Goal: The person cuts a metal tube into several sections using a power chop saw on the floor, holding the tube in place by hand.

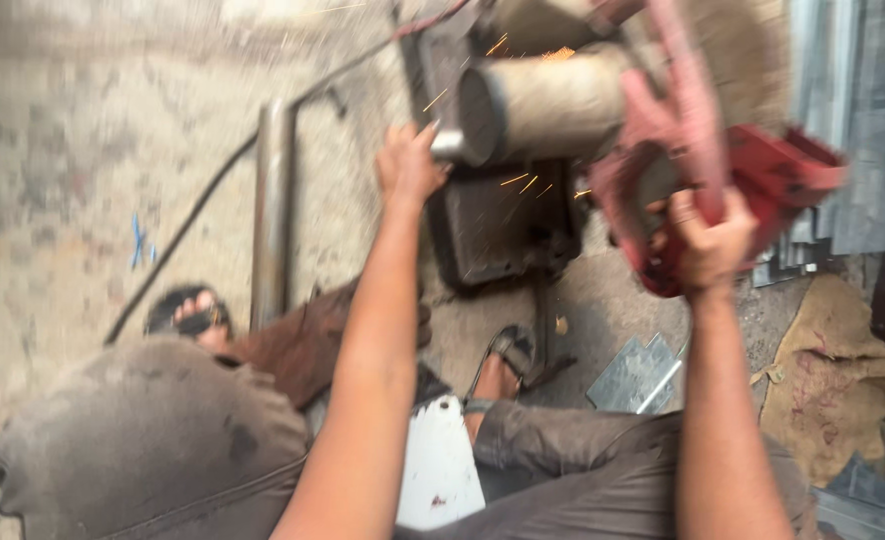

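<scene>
My right hand (711, 240) grips the red handle of a red chop saw (753, 175), which is pulled down over a dark base (498, 225). Orange sparks fly around the base. My left hand (409, 160) is closed on the end of a short metal tube piece (448, 145) next to the saw's grey cylindrical motor housing (553, 100). The whole view is blurred by motion. My knees in brown trousers and both sandalled feet (503, 365) show below.
A long metal pipe (273, 210) lies on the concrete floor at the left, with a dark cable (178, 240) running past it. Grey metal strips (863, 120) are stacked at the right. Flat metal offcuts (635, 375) and a brown sack cloth (838, 375) lie at lower right.
</scene>
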